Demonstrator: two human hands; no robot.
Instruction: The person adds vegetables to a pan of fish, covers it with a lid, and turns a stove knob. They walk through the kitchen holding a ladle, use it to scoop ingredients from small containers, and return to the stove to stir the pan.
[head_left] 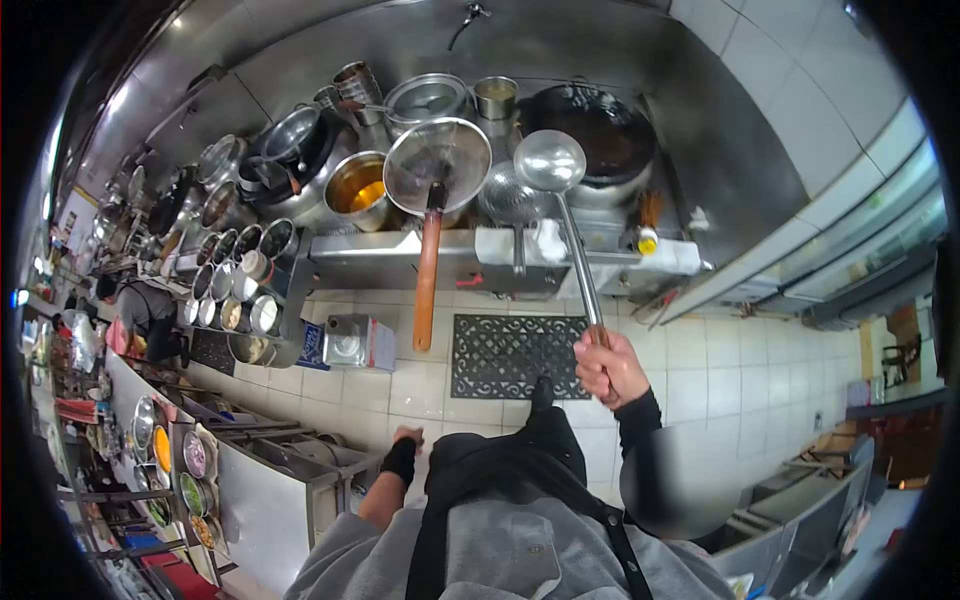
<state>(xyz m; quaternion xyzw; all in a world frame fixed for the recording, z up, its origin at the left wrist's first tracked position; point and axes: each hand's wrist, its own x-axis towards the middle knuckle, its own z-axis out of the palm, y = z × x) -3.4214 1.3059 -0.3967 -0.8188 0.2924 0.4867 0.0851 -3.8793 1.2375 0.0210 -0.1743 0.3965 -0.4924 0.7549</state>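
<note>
My right hand (610,370) is wrapped around the handle of a long metal ladle (578,255). The ladle reaches forward over the stove edge, its round bowl near the big wok (590,130). My left hand (408,438) hangs low beside my body, away from the stove. It looks small and foreshortened, and its fingers cannot be made out. Left of the ladle, a mesh strainer (438,165) with a wooden handle lies over a pot, the handle sticking out toward me. A perforated skimmer (512,195) rests between strainer and ladle.
A pot of orange liquid (357,192), a lidded pot (428,98) and a small metal pot (496,98) stand on the stove (400,255). Several small containers (235,280) are at left. A black mat (515,350) and a square tin (350,342) are on the floor. Another person (150,315) is far left.
</note>
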